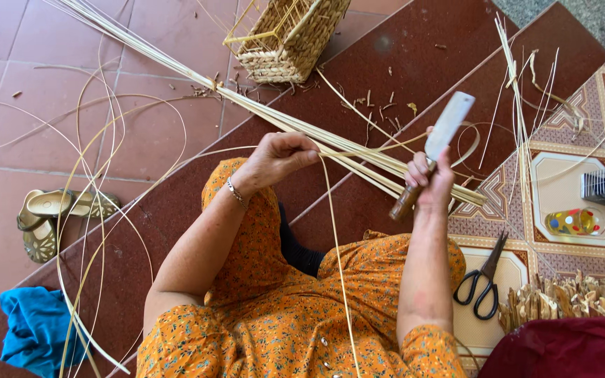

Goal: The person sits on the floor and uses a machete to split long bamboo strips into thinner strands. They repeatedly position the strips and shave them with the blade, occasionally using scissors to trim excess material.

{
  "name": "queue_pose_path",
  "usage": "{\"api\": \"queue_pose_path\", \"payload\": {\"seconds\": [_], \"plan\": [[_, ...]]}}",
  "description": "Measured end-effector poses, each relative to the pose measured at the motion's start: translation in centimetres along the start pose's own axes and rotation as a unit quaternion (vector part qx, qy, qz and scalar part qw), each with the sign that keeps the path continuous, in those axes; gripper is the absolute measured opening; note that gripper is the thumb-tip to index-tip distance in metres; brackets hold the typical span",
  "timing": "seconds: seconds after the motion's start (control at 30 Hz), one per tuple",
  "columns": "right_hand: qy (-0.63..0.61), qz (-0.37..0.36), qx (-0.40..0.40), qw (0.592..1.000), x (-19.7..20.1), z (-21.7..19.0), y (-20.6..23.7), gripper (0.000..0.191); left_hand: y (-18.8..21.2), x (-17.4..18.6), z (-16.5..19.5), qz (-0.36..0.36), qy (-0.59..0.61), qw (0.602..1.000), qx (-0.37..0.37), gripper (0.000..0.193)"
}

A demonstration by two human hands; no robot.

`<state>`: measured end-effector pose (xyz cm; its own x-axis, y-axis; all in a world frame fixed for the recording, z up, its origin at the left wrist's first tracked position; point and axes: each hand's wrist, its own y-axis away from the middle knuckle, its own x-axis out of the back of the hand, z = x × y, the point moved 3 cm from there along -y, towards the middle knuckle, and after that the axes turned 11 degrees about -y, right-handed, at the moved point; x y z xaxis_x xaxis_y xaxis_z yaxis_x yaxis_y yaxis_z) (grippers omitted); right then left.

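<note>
My left hand (pixel 278 157) pinches a thin pale cane strip (pixel 336 231) that hangs down across my orange-clad lap. It rests against a long bundle of pale cane strips (pixel 246 105) running from upper left to right over the red steps. My right hand (pixel 432 183) grips the wooden handle of a broad-bladed knife (pixel 444 129), blade pointing up and away, just over the bundle's right end.
A half-woven basket (pixel 290 38) stands at the top. Loose cane loops (pixel 106 182) curl at left beside sandals (pixel 54 217) and a blue cloth (pixel 36 325). Black scissors (pixel 483 276), a small bottle (pixel 574 222) and cut cane pieces (pixel 568 297) lie on patterned tiles at right.
</note>
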<state>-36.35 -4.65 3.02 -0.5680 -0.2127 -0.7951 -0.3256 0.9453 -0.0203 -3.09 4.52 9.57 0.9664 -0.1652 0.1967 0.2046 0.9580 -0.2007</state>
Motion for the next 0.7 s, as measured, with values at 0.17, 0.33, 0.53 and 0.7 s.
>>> {"api": "queue_pose_path", "payload": {"seconds": [0.17,0.33,0.53,0.7], "plan": [[-0.103,-0.305,-0.070,0.944,-8.0,-0.6,3.2,0.072,-0.9,-0.1,-0.3,0.040,0.072,0.997,0.003,0.017],[0.090,-0.218,-0.125,0.964,-13.8,3.8,5.2,0.067,-1.4,-2.1,-0.4,0.042,0.092,0.994,0.034,0.019],[0.193,-0.149,-0.072,0.967,-16.0,5.9,5.0,0.052,-1.3,-1.7,-1.4,0.068,0.031,0.996,0.047,0.024],[0.047,-0.163,-0.129,0.977,-15.7,5.4,3.8,0.054,-1.8,-0.8,-1.6,0.004,0.037,0.999,0.006,0.017]]}}
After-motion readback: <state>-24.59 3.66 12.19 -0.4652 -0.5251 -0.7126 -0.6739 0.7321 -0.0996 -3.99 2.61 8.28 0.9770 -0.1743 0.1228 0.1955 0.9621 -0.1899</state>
